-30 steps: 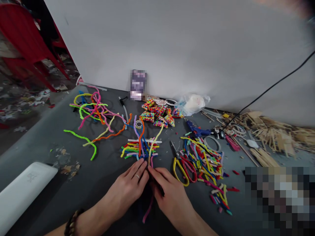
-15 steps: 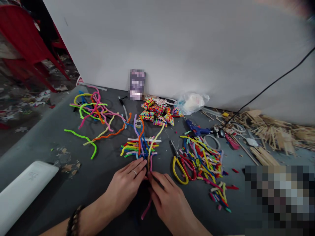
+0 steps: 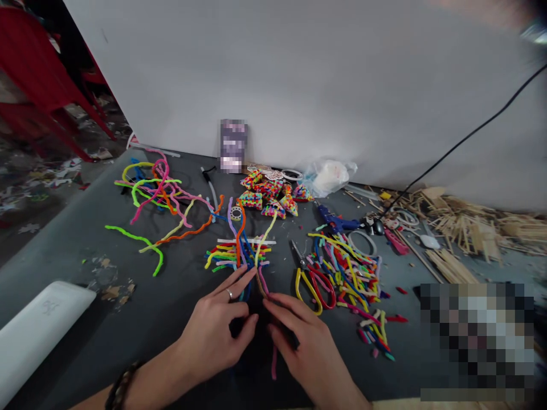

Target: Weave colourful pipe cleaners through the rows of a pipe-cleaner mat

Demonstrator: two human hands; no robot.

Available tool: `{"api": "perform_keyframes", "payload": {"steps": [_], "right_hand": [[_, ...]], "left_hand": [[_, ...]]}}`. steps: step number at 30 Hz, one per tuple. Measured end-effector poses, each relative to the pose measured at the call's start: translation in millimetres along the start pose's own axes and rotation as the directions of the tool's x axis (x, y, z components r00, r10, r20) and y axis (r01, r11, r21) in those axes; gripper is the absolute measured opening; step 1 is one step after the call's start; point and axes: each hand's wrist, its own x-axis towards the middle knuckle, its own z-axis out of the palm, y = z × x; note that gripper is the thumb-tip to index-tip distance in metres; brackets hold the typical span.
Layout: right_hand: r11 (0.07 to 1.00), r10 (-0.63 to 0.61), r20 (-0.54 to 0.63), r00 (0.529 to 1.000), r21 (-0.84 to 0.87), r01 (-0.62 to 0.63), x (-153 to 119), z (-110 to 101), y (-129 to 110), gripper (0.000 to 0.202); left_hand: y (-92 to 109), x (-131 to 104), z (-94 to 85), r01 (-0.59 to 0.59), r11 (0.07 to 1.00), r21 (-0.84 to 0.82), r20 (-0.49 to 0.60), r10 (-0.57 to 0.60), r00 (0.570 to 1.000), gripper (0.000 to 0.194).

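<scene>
A bundle of woven pipe cleaners [image 3: 245, 250] in many colours lies on the dark table in front of me, long strands crossing short ones. My left hand [image 3: 224, 319], with a ring on one finger, has its fingertips on the lower part of the weave; its thumb is spread apart from them. My right hand [image 3: 299, 336] touches a brown and pink strand [image 3: 262, 285] with its index fingertip, thumb apart below. A pink end hangs down between the hands. Scissors [image 3: 314, 279] with yellow and red handles lie right of the weave.
Loose long pipe cleaners [image 3: 158, 188] lie at the left, cut pieces [image 3: 354, 267] at the right. Behind are patterned bundles [image 3: 269, 193], a plastic bag [image 3: 329, 176], a blue glue gun [image 3: 337, 219] and wooden sticks [image 3: 465, 228]. A white case [image 3: 47, 336] sits at the near left.
My left thumb has moved away from its fingers. My right hand's fingers have parted, and the pink end below has swung right. The whole view has shifted slightly.
</scene>
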Motion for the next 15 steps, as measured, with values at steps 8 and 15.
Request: {"api": "perform_keyframes", "payload": {"steps": [8, 15], "right_hand": [[0.986, -0.148, -0.006, 0.989, -0.077, 0.147, 5, 7, -5, 0.049], [0.881, -0.336, -0.013, 0.942, -0.357, 0.309, -1, 24, -7, 0.041]], "left_hand": [[-4, -2, 5.9, -0.088, 0.957, 0.278, -0.032, 0.1, 0.994, 0.05], [-9, 0, 11.0, -0.203, 0.902, 0.38, 0.134, 0.163, 0.977, 0.065]]}}
